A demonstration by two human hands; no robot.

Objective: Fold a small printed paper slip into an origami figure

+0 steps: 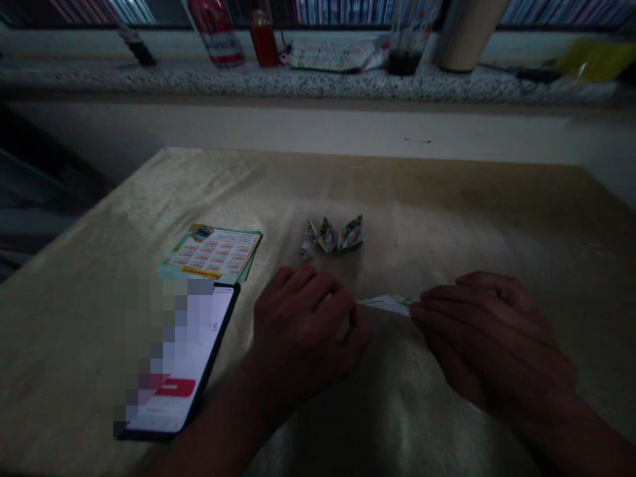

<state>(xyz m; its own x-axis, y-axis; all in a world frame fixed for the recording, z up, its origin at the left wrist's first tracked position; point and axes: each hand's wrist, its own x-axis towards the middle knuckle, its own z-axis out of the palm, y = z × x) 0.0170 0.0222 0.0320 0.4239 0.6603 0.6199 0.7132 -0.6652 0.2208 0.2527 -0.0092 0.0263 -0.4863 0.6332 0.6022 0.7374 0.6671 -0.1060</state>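
Note:
A thin folded strip of printed paper (390, 303), white with green marks, stretches between my two hands just above the table. My left hand (311, 324) is closed at its left end, fingers curled, the thumb and index finger near the paper's edge. At the other end, my right hand (489, 344) has its fingers pressed together over the strip, hiding the part beneath. Beyond my left hand stand three small folded paper pieces (326, 237) in a row, with pointed tips and the same kind of print.
A lit phone (191, 371) lies left of my left forearm, partly pixelated. Behind it is a stack of printed calendar cards (213, 255). On the granite sill (308, 83) stand a red can (216, 33), a red bottle (264, 43), a packet (332, 55) and a beige cylinder (470, 33).

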